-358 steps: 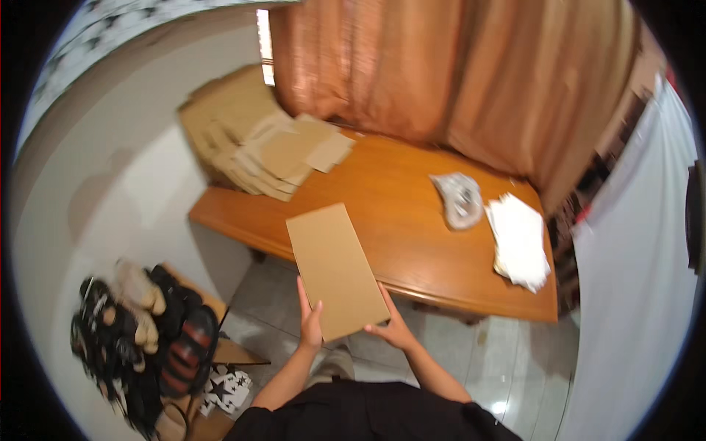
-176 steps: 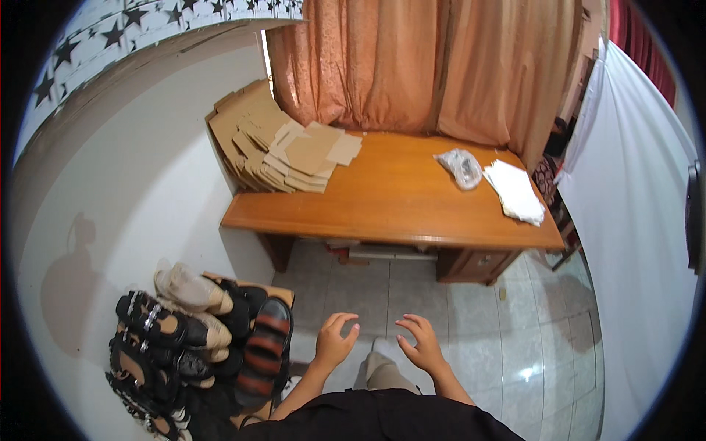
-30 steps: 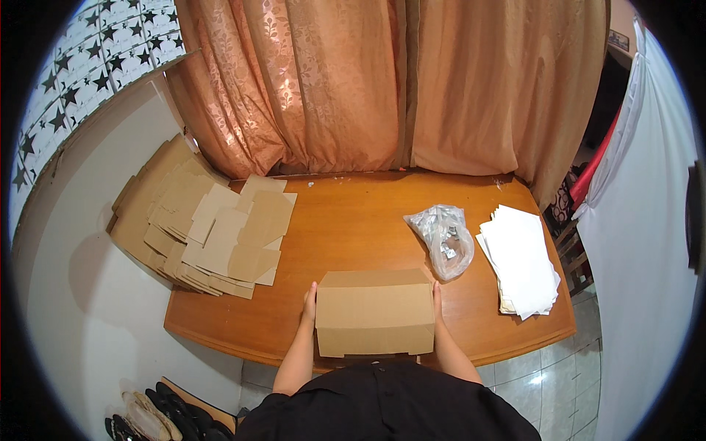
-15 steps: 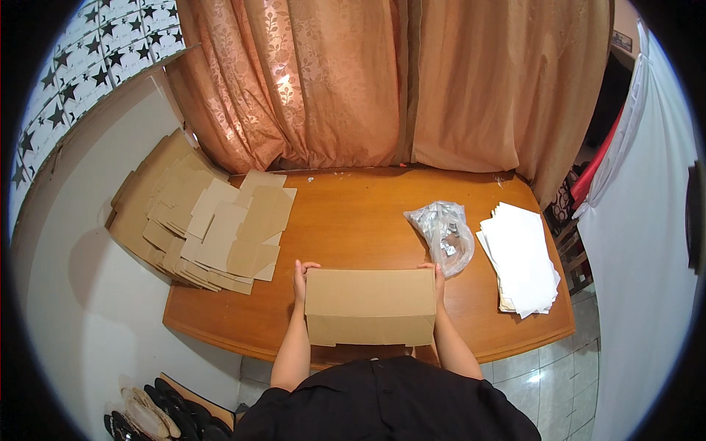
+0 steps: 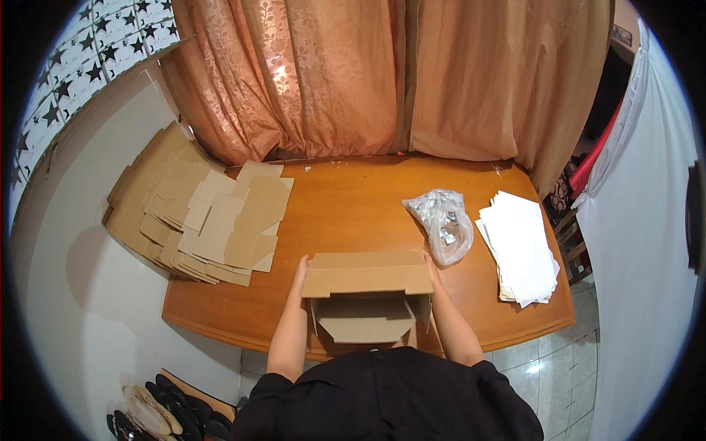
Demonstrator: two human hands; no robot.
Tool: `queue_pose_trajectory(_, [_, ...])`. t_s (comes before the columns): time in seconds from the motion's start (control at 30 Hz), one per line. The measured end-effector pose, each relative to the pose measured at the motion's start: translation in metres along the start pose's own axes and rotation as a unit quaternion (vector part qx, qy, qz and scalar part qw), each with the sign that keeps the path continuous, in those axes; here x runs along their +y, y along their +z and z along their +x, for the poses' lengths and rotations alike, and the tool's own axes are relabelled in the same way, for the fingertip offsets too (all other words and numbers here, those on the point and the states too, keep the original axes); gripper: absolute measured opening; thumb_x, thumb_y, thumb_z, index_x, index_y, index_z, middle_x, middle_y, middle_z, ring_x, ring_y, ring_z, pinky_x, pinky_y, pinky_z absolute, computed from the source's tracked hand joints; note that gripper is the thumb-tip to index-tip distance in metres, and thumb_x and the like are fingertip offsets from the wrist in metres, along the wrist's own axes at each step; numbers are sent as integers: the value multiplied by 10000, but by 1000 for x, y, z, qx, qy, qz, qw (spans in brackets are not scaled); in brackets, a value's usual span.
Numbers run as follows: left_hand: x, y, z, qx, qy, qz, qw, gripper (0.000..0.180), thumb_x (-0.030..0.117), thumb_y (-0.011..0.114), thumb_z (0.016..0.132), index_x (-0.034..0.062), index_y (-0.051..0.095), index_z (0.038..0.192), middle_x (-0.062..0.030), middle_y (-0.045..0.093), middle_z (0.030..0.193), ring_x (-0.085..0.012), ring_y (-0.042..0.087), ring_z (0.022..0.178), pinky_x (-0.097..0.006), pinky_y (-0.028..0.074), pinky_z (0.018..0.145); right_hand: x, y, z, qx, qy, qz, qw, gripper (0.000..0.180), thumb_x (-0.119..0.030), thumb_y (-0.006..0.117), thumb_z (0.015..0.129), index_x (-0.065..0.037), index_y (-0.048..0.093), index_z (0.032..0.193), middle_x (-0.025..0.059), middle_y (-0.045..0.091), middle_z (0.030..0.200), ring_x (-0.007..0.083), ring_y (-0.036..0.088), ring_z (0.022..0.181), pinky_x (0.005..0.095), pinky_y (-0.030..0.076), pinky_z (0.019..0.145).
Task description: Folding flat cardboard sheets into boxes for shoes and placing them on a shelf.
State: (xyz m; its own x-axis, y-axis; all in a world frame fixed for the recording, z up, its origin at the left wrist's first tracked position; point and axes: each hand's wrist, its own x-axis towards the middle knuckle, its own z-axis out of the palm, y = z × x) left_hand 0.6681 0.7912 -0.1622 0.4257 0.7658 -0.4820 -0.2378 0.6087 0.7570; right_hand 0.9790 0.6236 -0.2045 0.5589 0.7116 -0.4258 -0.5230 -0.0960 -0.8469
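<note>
I gripped the cardboard box at the counter's near edge, my left hand and right hand clasping its ends. That probably steadied its open flaps.

The cardboard box, closed half a second earlier, was opened toward the person over the table's near edge, its flaps spread, both hands staying at its sides.

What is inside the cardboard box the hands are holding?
The cardboard box opens toward the camera. Only bare cardboard walls and a folded inner flap show; nothing is visibly inside. The left hand and right hand press its sides. The top panel hides the far inner corners.
</note>
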Motion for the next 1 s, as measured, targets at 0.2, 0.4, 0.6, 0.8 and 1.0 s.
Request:
queue_pose_trajectory(0.2, [-19, -58, 26, -1, 126, -7, 992, 692, 584, 391, 864, 10, 486, 1239, -176, 613, 1067, -296, 592, 967, -385, 450, 875, -11, 26, -18, -61, -50, 18, 997, 432, -329, 353, 935, -1, 529, 1153, 129, 589, 1087, 205, 584, 971, 311, 455, 854])
queue_pose_trajectory(0.4, [1, -14, 20, 117, 48, -167, 978, 707, 565, 422, 855, 66, 376, 1353, -209, 357, 1387, -298, 389, 1245, -382, 313, 1028, -17, 4, -5, 43, 50, 198, 978, 619, -393, 613, 774, -72, 423, 1267, 95, 521, 1131, 200, 488, 1086, 434, 380, 945])
queue_pose_trajectory(0.6, [14, -13, 0, 65, 108, -71, 990, 571, 479, 364, 917, 97, 405, 1339, -159, 359, 1407, -284, 284, 1337, -404, 232, 1068, -45, 28, -54, -83, 49, 49, 994, 672, -391, 627, 762, -242, 365, 1364, 72, 334, 1367, 250, 266, 1274, 624, 240, 945])
queue_pose_trajectory(0.8, [10, 10, -59, 72, 318, 160, 932, 497, 402, 477, 890, 97, 457, 1283, -119, 368, 1367, -276, 349, 1274, -400, 260, 1041, -50, 32, -82, -162, -44, -35, 985, 887, -162, 703, 645, -197, 276, 1421, 149, 201, 1444, 323, 174, 1344, 463, 199, 1068])
queue_pose_trajectory(1.0, [27, 43, -108, 48, 501, 448, 739, 610, 242, 744, 712, 51, 477, 1226, -152, 402, 1298, -303, 440, 1161, -390, 359, 957, -55, 33, -96, -99, -335, -304, 886, 854, -218, 776, 608, -176, 377, 1362, 197, 223, 1425, 352, 210, 1328, 455, 200, 1082])
